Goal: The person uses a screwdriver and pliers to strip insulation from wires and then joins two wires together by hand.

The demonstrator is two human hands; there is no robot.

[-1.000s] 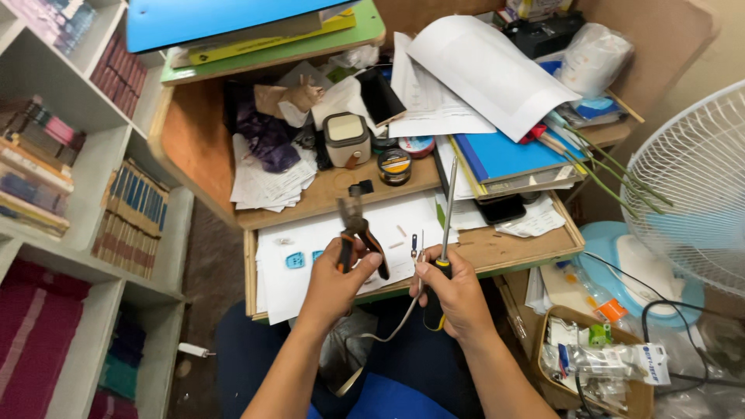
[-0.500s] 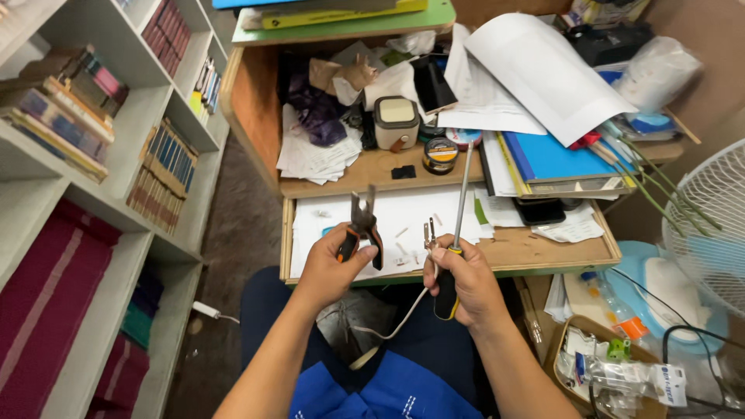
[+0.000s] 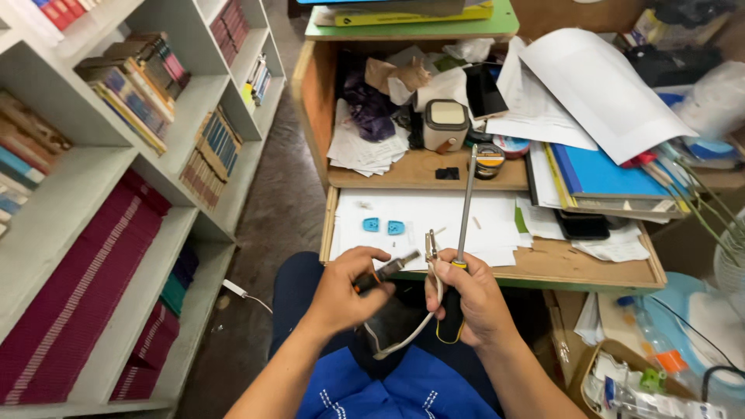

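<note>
My left hand [image 3: 347, 291] grips a pair of pliers [image 3: 392, 267] with dark and orange handles; the jaws point right toward the bare end of a white cable [image 3: 415, 326]. My right hand [image 3: 472, 296] holds that cable end together with a long screwdriver [image 3: 464, 209], its black and yellow handle in my fist and its metal shaft pointing up over the desk. The cable loops down under both hands above my lap. Two small blue plastic parts [image 3: 384, 226] lie on the white paper [image 3: 497, 217] of the pull-out wooden shelf just beyond my hands.
The wooden desk [image 3: 621, 271] is piled with papers, a blue folder [image 3: 601, 172], a dark phone [image 3: 582, 225], a small white box [image 3: 445, 124] and a round tin [image 3: 489, 160]. A white bookshelf [image 3: 116, 178] with books stands left. A box of clutter [image 3: 644, 380] sits lower right.
My view has shifted right and closer to the desk. My left hand has lowered the pliers and turned their jaws right toward the cable end. The screwdriver stays upright in my right hand.
</note>
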